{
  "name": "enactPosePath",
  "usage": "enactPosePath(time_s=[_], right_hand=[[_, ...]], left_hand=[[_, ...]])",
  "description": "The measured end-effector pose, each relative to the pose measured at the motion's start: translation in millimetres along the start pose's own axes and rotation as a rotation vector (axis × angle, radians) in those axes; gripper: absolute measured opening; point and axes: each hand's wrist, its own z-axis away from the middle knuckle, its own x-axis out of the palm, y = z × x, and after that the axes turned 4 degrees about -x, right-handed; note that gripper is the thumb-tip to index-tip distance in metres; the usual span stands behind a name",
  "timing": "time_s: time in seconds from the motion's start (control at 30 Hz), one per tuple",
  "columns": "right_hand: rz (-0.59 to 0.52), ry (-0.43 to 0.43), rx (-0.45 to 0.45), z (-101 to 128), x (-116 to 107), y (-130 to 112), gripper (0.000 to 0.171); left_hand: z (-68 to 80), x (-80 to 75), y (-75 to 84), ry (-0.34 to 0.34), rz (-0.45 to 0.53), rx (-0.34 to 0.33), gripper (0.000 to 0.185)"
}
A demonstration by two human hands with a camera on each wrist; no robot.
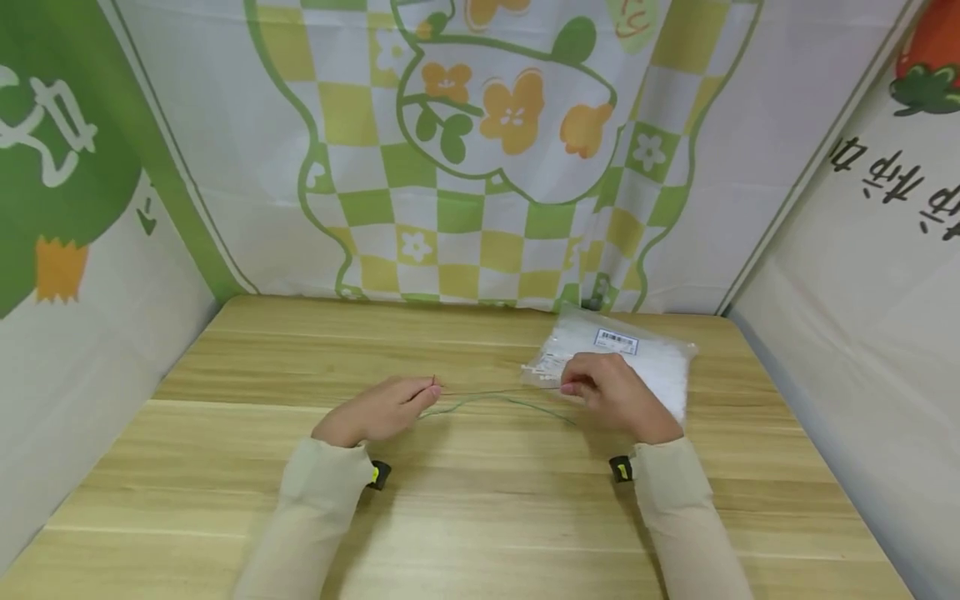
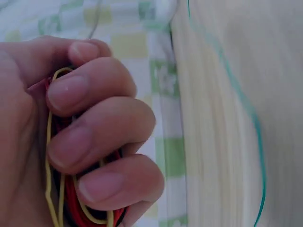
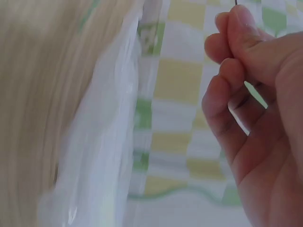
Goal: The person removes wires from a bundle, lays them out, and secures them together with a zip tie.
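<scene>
My left hand curls its fingers round a small bundle of thin wires, coloured red, yellow and black, which shows between the fingers in the left wrist view. Opposite it, my right hand pinches the end of a thin dark wire between thumb and fingertips. That wire runs nearly straight across the gap between both hands. A loose green wire arcs between them, its right end hanging free just short of the right hand. Part of the bundle is hidden by the left fingers.
A clear plastic bag of white strips, with a barcode label, lies at the back right of the wooden table, partly behind the right hand. A patterned cloth hangs along the back edge, with printed cloth on both sides.
</scene>
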Motion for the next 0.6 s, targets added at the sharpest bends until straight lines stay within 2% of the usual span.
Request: enactPosePath(time_s=[0.1,0.27,0.6], right_hand=[[0.018,0.010,0.047,4,-5,7,0.015],[0.002,-0.032,0.074,8,-8,13,0.010],[-0.028,-0.008,0.125,15,-15,20,0.010]], left_hand=[[6.0,-8.0,-6.2,0.027,-0.009,-0.005,0.038],[9.3,-12.2,-13.0,0.046,-0.033,0.031,0.035],[14.6,-17.7,-18.5,0.001,-0.013,-0.025,0.035]])
